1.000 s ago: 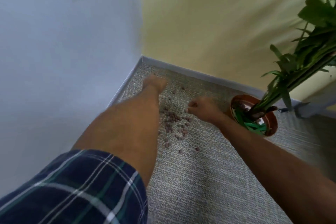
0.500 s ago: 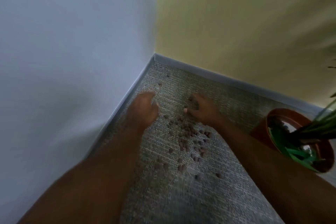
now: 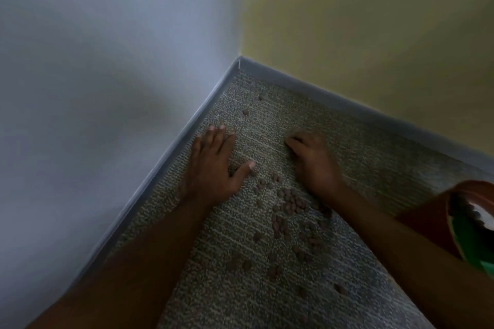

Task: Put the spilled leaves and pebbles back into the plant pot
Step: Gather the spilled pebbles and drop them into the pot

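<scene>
Head cam looks steeply down, close, into carpet [image 3: 240, 288] corner betw. two walls.

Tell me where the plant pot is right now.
The plant pot sits at the right edge of the head view, on the carpet just beyond the right forearm.

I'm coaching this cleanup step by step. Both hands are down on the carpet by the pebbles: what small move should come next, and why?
Probably draw both hands toward each other to rake the pebbles into one heap. The left hand lies flat and open, the right hand curls beside the cluster, and pebbles are scattered between and below them. The pot waits at right.
</scene>
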Tool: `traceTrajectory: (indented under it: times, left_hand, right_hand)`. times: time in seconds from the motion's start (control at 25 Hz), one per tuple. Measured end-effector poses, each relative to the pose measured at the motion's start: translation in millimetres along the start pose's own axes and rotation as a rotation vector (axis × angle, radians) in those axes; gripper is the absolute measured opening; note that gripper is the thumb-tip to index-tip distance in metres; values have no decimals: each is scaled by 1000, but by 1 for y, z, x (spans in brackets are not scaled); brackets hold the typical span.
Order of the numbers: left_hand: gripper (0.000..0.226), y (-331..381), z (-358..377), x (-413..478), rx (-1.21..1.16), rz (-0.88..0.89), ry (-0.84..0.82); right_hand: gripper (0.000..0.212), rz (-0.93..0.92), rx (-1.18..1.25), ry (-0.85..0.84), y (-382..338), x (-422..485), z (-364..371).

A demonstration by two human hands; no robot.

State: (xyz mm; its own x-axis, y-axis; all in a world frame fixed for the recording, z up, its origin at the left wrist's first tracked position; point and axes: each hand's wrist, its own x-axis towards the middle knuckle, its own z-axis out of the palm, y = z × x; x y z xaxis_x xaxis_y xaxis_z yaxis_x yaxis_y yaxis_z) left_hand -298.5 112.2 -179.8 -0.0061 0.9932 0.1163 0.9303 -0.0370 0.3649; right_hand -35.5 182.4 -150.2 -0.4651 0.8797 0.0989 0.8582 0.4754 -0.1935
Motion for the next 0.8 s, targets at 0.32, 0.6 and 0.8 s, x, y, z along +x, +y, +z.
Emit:
traceTrajectory:
  times: [0.32, 0.6, 0.8]
  left_hand:
    - [91, -1, 1, 1, -6, -3, 27]
    - [101, 1, -2, 3, -36, -24, -21]
    - [105, -1, -1, 3, -35, -16, -30]
  right_hand:
    - [37, -147, 77, 61, -12, 48, -18]
    - [48, -20, 101, -155, -46, 149, 9]
    - [27, -389, -56, 6, -39, 91, 6]
